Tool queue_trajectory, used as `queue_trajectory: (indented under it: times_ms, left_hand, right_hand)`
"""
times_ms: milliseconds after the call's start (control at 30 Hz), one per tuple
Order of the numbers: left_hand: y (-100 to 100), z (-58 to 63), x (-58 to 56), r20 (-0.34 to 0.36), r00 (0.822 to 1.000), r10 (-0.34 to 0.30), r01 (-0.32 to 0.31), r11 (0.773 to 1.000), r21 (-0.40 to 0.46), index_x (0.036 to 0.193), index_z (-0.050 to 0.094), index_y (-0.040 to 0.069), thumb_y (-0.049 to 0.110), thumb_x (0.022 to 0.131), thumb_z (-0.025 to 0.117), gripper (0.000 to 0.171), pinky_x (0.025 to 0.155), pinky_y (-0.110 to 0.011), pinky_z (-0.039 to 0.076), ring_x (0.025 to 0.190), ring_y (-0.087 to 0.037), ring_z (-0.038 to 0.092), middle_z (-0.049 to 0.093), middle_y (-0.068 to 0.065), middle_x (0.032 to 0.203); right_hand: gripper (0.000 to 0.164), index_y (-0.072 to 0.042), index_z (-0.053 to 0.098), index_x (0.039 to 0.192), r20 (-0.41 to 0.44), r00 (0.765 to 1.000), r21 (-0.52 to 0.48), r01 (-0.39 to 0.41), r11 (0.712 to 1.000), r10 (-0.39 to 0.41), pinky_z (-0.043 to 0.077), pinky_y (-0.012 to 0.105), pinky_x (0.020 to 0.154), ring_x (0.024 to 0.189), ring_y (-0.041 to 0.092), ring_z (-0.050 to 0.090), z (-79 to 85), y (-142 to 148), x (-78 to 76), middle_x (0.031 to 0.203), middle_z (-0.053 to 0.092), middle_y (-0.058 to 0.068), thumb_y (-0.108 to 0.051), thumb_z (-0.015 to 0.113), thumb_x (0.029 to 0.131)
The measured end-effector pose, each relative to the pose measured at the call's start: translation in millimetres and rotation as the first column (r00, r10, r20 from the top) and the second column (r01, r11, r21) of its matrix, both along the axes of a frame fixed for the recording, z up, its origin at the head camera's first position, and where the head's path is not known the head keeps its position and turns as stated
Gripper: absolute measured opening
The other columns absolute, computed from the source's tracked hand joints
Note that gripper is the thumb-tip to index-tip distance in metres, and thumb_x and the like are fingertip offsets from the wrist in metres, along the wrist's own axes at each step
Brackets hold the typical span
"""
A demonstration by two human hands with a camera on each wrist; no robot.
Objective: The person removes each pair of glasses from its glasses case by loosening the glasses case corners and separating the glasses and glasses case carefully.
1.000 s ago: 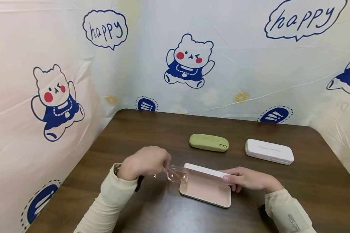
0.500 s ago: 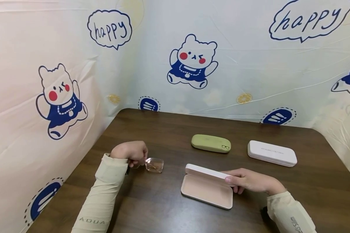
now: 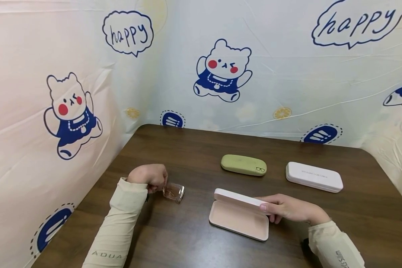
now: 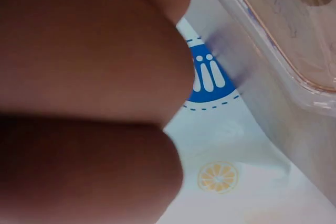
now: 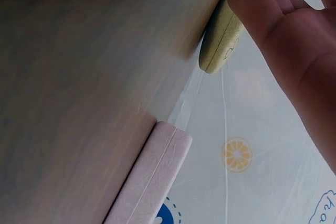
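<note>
In the head view my left hand (image 3: pixel 151 177) pinches a pair of clear-framed eyeglasses (image 3: pixel 174 191) just over the left part of the table. A lens and rim of these eyeglasses (image 4: pixel 299 35) fill the upper right of the left wrist view, beside my fingers (image 4: pixel 131 72). Further right, an eyeglass case (image 3: pixel 238 220) with a pale pink lining lies with its lid raised. My right hand (image 3: pixel 291 207) grips that lid (image 3: pixel 238 198) at its right end, thumb in front. Some of the right fingers are hidden behind the lid. Nothing lies inside the case.
Behind the raised lid, a green eyeglass case (image 3: pixel 243 165) lies closed on the brown wooden table (image 3: pixel 177 149). A closed white eyeglass case (image 3: pixel 314 176) lies to its right. A printed cloth (image 3: pixel 174 67) hangs around the table's far and left sides.
My left hand has carried the eyeglasses left, away from the open case, and the lenses have since turned. My right hand stays on the lid.
</note>
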State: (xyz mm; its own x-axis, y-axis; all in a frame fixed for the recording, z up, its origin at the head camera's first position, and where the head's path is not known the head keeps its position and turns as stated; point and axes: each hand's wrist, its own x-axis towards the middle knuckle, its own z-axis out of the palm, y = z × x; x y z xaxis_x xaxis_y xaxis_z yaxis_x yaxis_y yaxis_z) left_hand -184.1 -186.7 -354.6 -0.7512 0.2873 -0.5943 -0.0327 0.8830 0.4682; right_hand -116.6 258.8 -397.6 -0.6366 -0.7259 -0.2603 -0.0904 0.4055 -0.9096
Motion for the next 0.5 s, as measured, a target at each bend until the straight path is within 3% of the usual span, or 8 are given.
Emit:
queue_trajectory:
  times_ms: [167, 267, 367, 433, 500]
  left_hand:
    - [2.5, 4.2, 3.0, -0.027, 1.000, -0.016, 0.016, 1.000, -0.013, 0.065, 0.055, 0.003, -0.015, 0.074, 0.046, 0.023, 0.039, -0.023, 0.032, 0.038, -0.011, 0.038, 0.040, -0.001, 0.045]
    - [11.3, 13.8, 9.1, -0.135, 0.988, -0.081, 0.073, 0.995, -0.064, 0.065, 0.054, 0.009, -0.008, 0.075, 0.047, 0.021, 0.039, -0.024, 0.033, 0.038, -0.011, 0.042, 0.049, -0.001, 0.048]
    - [30.9, 23.4, 18.7, -0.257, 0.951, -0.169, 0.147, 0.984, -0.101, 0.076, 0.059, 0.014, 0.001, 0.078, 0.055, 0.014, 0.043, -0.028, 0.039, 0.045, -0.013, 0.052, 0.060, 0.000, 0.059]
    - [49.3, 24.3, 26.5, -0.291, 0.931, -0.220, 0.209, 0.975, -0.070, 0.085, 0.060, 0.017, 0.007, 0.081, 0.065, 0.011, 0.048, -0.031, 0.043, 0.050, -0.015, 0.056, 0.062, 0.001, 0.067]
    - [69.8, 19.1, 33.5, -0.306, 0.903, -0.302, 0.305, 0.952, -0.039, 0.089, 0.061, 0.016, 0.012, 0.082, 0.071, 0.013, 0.055, -0.032, 0.046, 0.058, -0.013, 0.057, 0.061, 0.003, 0.072]
  right_hand:
    - [0.045, 0.002, 0.049, 0.146, -0.004, 1.000, -0.001, -0.009, 1.000, 0.009, 0.056, 0.039, 0.068, 0.081, 0.026, 0.063, 0.0, -0.6, -0.1, 0.099, 0.062, 0.012, -0.023, 0.048, 0.108]
    - [0.045, 0.001, 0.049, 0.146, -0.013, 1.000, 0.003, -0.016, 1.000, 0.016, 0.056, 0.040, 0.069, 0.082, 0.027, 0.063, 0.5, -0.7, -0.3, 0.099, 0.063, 0.013, -0.023, 0.047, 0.108]
    - [0.044, -0.003, 0.050, 0.147, -0.028, 1.000, 0.011, -0.008, 1.000, 0.009, 0.055, 0.041, 0.070, 0.090, 0.027, 0.061, 1.6, -0.5, 0.1, 0.110, 0.063, 0.015, -0.023, 0.047, 0.108]
    - [0.043, -0.006, 0.050, 0.148, -0.044, 0.999, 0.009, -0.007, 1.000, 0.007, 0.054, 0.041, 0.071, 0.096, 0.029, 0.059, 2.2, -0.5, 0.7, 0.121, 0.061, 0.016, -0.022, 0.048, 0.108]
    - [0.043, -0.009, 0.050, 0.149, -0.060, 0.998, 0.002, -0.004, 1.000, 0.004, 0.054, 0.040, 0.072, 0.101, 0.029, 0.058, 2.5, -0.6, 1.7, 0.129, 0.058, 0.015, -0.021, 0.048, 0.108]
